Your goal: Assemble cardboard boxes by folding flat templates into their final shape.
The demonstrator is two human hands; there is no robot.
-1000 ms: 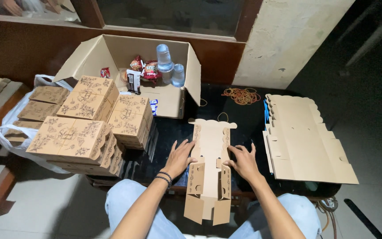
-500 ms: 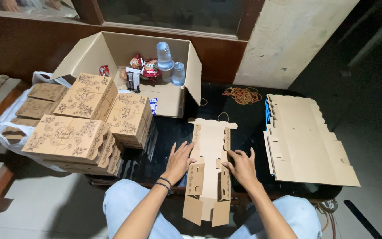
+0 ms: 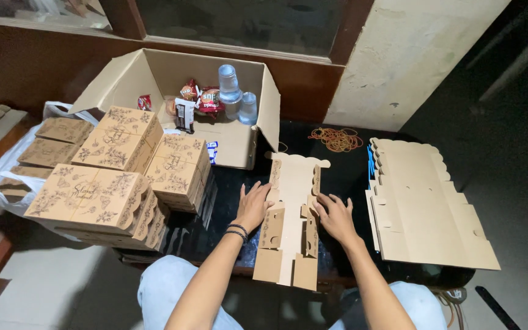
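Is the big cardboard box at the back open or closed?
Open: the big cardboard box has its flaps spread, showing cups and snack packets inside.

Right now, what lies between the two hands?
In the head view, the flat cardboard box blank lies between the left hand and right hand; both press on it.

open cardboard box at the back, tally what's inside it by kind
Inside the open brown cardboard box:
clear plastic water cups, stacked upside down: 2 stacks
red snack packets: about 3
dark upright packet: 1
Total: about 6 things; packets overlap, so the count is rough.
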